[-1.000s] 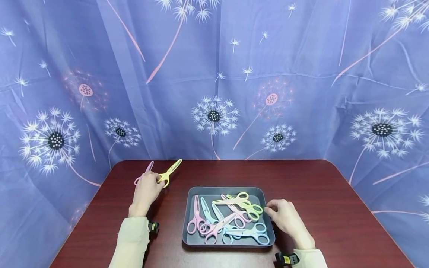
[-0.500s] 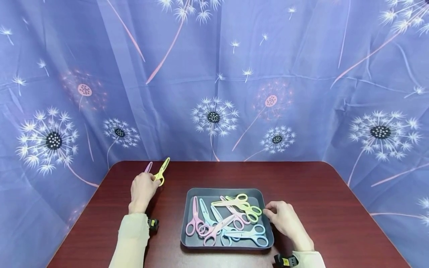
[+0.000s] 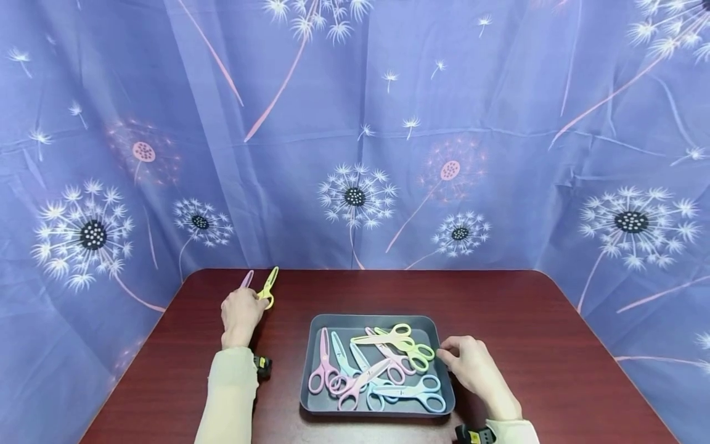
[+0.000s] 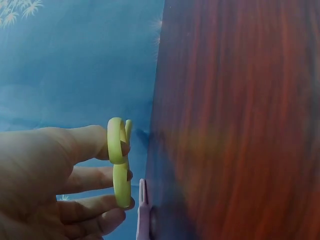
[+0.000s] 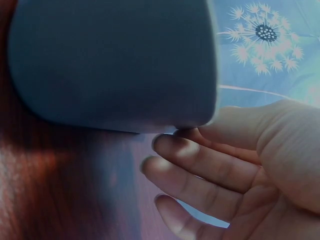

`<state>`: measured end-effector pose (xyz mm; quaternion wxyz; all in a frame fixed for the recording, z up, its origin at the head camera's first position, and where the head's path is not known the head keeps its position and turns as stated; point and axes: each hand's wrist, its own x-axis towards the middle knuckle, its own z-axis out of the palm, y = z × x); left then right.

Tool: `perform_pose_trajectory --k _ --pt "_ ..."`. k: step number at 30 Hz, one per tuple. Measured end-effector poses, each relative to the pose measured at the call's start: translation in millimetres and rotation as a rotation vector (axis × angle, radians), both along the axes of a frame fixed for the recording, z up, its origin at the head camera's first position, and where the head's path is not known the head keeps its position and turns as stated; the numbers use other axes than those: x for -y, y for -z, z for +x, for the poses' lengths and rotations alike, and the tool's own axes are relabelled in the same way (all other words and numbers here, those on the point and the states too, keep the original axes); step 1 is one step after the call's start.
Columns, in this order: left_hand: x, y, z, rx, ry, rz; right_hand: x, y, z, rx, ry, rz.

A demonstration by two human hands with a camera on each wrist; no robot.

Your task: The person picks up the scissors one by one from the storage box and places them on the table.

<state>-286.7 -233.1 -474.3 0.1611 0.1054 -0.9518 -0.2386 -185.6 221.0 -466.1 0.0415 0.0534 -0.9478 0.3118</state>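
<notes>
At the table's back left, my left hand pinches the yellow scissors by the handle loops, blades pointing toward the curtain. In the left wrist view the thumb and fingers of my left hand are around the yellow loops. Beside them are purple scissors, partly hidden by that hand. My right hand pinches the right edge of the grey tray. In the right wrist view the thumb of my right hand meets the tray wall, fingertips below it.
Several pink, blue and yellow scissors lie overlapping in the tray, among them pink ones, blue ones and yellow ones. The brown table ends at a blue dandelion-patterned curtain at the back.
My left hand has brought the yellow scissors leftward, closer to the purple ones, and their blades have turned more toward the back. My right hand has stayed at the tray edge.
</notes>
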Motion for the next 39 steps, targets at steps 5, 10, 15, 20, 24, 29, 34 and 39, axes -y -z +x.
perform_pose_trajectory --k 5,10,15,20,24,29,34,39 --pt "-1.7 2.3 -1.9 0.018 -0.006 -0.033 1.2 0.8 -1.3 -0.005 -0.008 -0.010" --pt "-1.4 3.1 -2.5 0.050 -0.009 -0.062 1.0 0.7 -0.2 0.011 0.002 -0.022" --pt "-3.4 1.7 -1.9 0.058 0.002 -0.089 0.4 0.0 0.4 0.006 0.000 -0.014" --pt "-3.3 1.8 -2.2 0.068 0.014 -0.137 0.5 -1.2 0.0 0.002 0.002 -0.018" --pt "-1.1 3.5 -2.7 0.074 0.020 -0.150 0.6 -1.5 -0.1 0.010 0.004 -0.028" --pt "-1.3 2.9 -2.4 0.047 0.035 -0.139 -0.2 -1.9 -1.3 0.005 0.004 -0.024" --pt "-3.0 1.4 -2.5 0.033 0.044 -0.140 -1.0 -2.2 -2.2 -0.005 0.005 -0.011" --pt "-2.6 1.2 0.8 0.013 0.047 -0.129 -0.6 -1.0 -0.8 -0.006 0.006 -0.013"
